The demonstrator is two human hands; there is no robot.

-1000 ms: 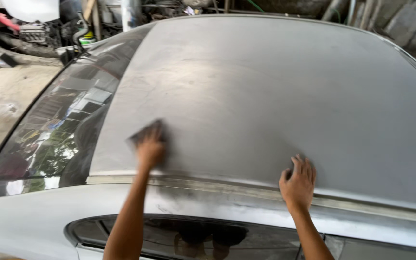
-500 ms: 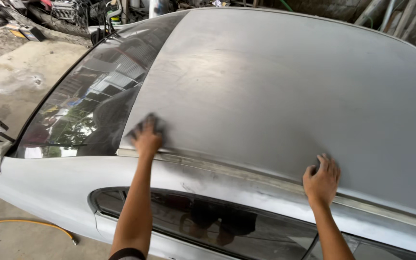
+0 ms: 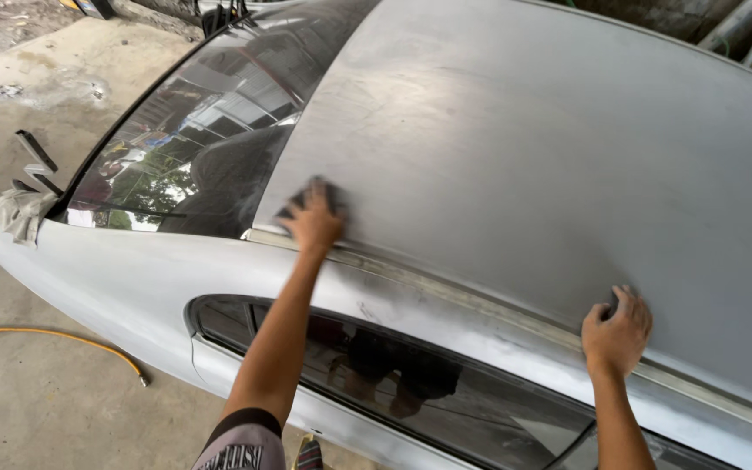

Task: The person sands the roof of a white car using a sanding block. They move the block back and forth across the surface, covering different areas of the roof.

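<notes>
The car roof (image 3: 515, 148) is the landmark here: a wide, dull grey panel with a faint scuffed sheen, sloping down toward the dark rear glass (image 3: 193, 148) on its left.

The left hand (image 3: 313, 219) lies flat at the roof's near-left corner, just above the edge where roof meets glass, palm down with fingers spread over a dark pad (image 3: 311, 196). The pad is pinned between palm and panel rather than pinched, which judging by the flat pressure lets it bear evenly on the surface. The hand is motion-blurred.

The right hand (image 3: 617, 332) sits farther right along the roof's near edge, by the drip rail (image 3: 480, 305). Its fingers curl onto the panel and there seems to be something small and dark under the fingertips, though I cannot tell what. It looks more like a brace for leaning over the car than a working grip.

Below the roof's near edge runs the side window (image 3: 411, 383), reflecting the person. Left of the roof, past the glass, a crumpled pale cloth (image 3: 17, 213) rests on the car's body, and 1 yellow hose (image 3: 54, 339) curves over the concrete floor (image 3: 45, 409). No labels or packages show.
</notes>
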